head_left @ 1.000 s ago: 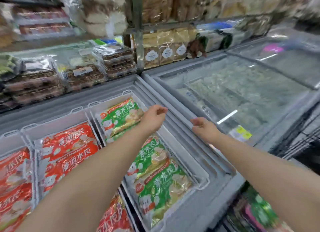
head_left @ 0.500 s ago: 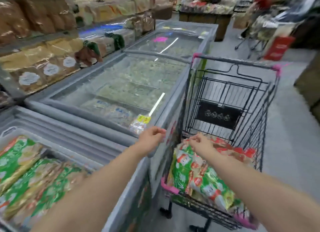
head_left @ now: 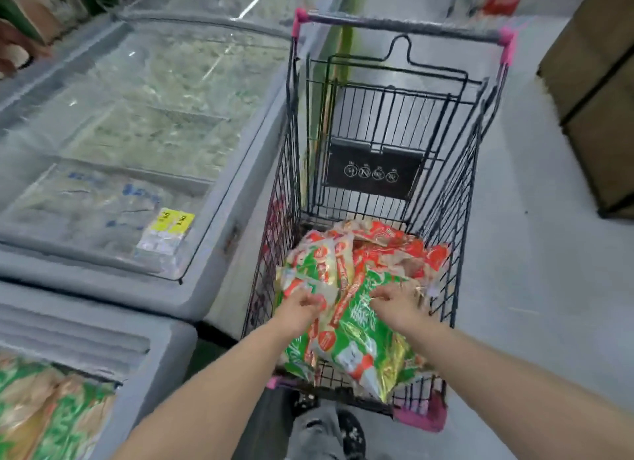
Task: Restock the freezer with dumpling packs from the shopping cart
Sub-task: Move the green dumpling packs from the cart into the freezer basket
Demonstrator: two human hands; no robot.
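Both hands now down in cart [head_left: 384, 123]: left hand [head_left: 302, 307], right hand [head_left: 399, 303] fingers pinching green pack [head_left: 360, 336].

dumpling packs [head_left: 360, 288] in cart [head_left: 391, 123], freezer [head_left: 144, 123] left

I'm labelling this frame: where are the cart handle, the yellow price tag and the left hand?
cart handle [head_left: 401, 29], head view, mid bar.
yellow price tag [head_left: 175, 219], head view, centre.
left hand [head_left: 302, 305], head view, knuckles.

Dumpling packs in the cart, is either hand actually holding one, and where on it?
Both hands rest on the green dumpling packs: left hand at one pack's top edge, right hand on the front pack's upper part. Whether either grip has closed cannot be told.
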